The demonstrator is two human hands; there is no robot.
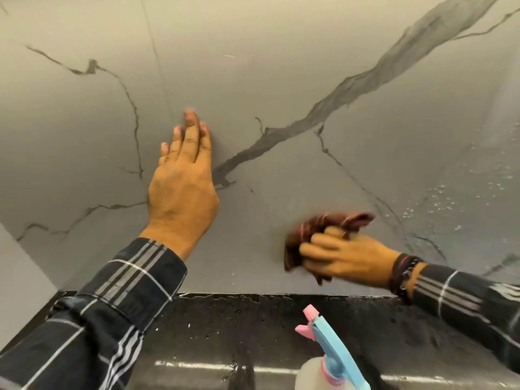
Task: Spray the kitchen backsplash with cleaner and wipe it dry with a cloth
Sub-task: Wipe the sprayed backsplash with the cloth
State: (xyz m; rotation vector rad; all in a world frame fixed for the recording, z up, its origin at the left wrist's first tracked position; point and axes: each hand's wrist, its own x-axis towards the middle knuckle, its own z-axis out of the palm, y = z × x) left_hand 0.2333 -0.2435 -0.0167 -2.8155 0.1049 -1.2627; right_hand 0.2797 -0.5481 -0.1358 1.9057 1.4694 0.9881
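Note:
The backsplash (281, 80) is a grey marble-look wall with dark veins. My left hand (183, 187) lies flat against it, fingers together and pointing up, holding nothing. My right hand (343, 257) is closed around a crumpled dark red cloth (323, 229) and presses it to the lower wall, just above the counter. Droplets of spray (439, 201) cling to the wall to the right of the cloth. A spray bottle (326, 358) with a blue and pink trigger head stands on the counter at the bottom, below my right hand.
A black speckled countertop (225, 327) runs along the foot of the wall. A side wall (19, 277) closes the corner at the left. Both my forearms wear dark plaid sleeves, and bracelets circle my right wrist.

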